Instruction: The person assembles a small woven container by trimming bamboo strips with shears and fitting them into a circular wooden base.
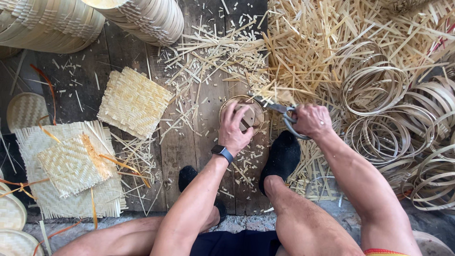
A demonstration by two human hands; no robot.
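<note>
Head view: a small round bamboo frame [241, 114], with a woven piece seated inside it, is pressed flat against the wooden floor [189, 142] by the left hand [234, 128], whose fingers are spread over its top. The right hand [310, 121] is closed around the looped handles of a pair of metal shears [284, 116], whose blades are pointed at the frame's right edge; whether the blades are touching the rim cannot quite be made out. A smartwatch [222, 152] is worn on the left wrist. Both feet are clad in black socks [283, 156], one just below the frame. Square woven mats [134, 102] are laid to the left, stacked round frames [142, 19] at the top, bamboo offcuts [303, 52] and coiled bamboo hoops [379, 95] to the right.
</note>
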